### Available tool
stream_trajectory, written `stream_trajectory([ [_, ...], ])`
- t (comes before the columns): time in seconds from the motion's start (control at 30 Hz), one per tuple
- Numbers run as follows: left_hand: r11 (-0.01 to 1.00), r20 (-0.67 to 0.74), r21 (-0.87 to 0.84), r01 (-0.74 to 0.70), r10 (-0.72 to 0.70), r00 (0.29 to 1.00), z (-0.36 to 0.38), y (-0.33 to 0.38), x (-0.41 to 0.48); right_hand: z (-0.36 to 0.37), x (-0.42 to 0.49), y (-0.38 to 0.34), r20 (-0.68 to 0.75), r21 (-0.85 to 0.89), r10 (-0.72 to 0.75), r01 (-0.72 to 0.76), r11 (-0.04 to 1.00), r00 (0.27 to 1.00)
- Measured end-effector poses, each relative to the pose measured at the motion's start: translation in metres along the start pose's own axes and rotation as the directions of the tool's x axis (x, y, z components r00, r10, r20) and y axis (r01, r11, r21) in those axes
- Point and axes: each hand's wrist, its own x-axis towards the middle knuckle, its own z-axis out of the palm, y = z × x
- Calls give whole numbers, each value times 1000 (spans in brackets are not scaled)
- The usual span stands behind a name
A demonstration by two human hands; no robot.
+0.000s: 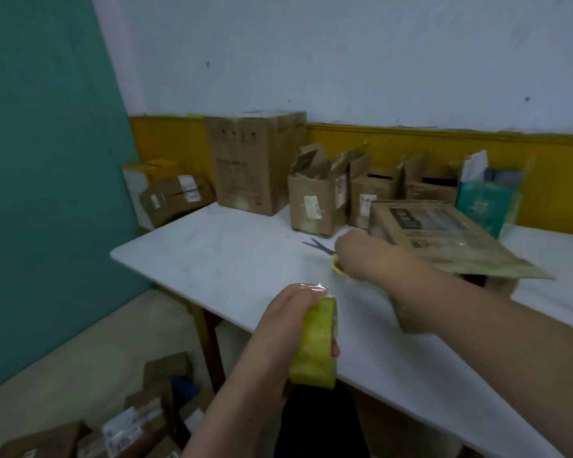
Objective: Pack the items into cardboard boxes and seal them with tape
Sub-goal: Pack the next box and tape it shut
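Observation:
My left hand [286,320] grips a yellowish roll of clear tape [316,345] over the table's near edge, a loose end of tape stuck across its fingertips. My right hand [361,256] reaches over the white table [232,259] and lies on the yellow handles of a pair of scissors [321,247], whose grey blades point left. Whether its fingers close round the handles is hidden. Just right of that hand sits a cardboard box [444,233] with a printed top, its flaps covered in shiny tape.
Along the wall stand a tall closed carton [248,160], several small open cartons [321,196] and a teal box [487,200]. More parcels [176,193] sit at the far left. Loose boxes [139,424] lie on the floor under the table's left end.

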Motion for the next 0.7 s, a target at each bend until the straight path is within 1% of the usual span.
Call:
stream_trajectory([
  [0.03,1000,6,-11,-1,1,1000,-7,3,-2,8,4,-6,58,-10,7,-6,1000,998],
  [0.07,1000,17,-2,-7,7,1000,-14,5,-3,16,9,-9,75,-23,7,-5,1000,997],
  [0.1,1000,23,20,-11,11,1000,-19,7,-3,21,10,-13,40,-22,10,-9,1000,999],
  [0.13,999,19,44,-12,11,1000,-25,7,-3,24,13,-13,-38,-16,18,-18,1000,999],
  [0.17,998,8,66,-11,10,1000,-30,7,-3,25,11,-15,-152,-29,15,-20,999,988],
  [0.2,996,-4,86,-18,18,1000,-34,7,-4,23,5,-17,-266,1,13,-13,1000,964],
  [0.23,994,-9,106,-30,32,999,-37,7,-6,23,-2,-18,-373,94,-1,39,995,928],
  [0.27,991,-7,128,-38,39,999,-40,8,-7,22,-10,-20,-454,229,-4,121,966,891],
  [0.3,988,1,146,-43,43,999,-43,8,-8,18,-22,-26,-469,418,9,213,883,883],
  [0.33,985,4,166,-49,49,999,-46,8,-10,12,-38,-32,-450,550,-10,286,785,893],
  [0.37,982,-4,181,-50,51,999,-48,8,-11,8,-50,-39,-418,613,-51,323,721,907],
  [0.4,980,-16,196,-45,49,999,-50,7,-12,7,-60,-46,-380,629,-82,323,707,921],
  [0.47,976,-37,217,-33,42,998,-53,7,-13,11,-71,-57,-352,602,-115,319,732,929],
  [0.6,959,-47,283,-7,21,999,-57,3,-18,21,-77,-73,-406,516,-106,323,793,908],
  [0.7,943,-41,333,-9,24,999,-60,0,-25,30,-84,-76,-432,489,-123,347,800,893],
])
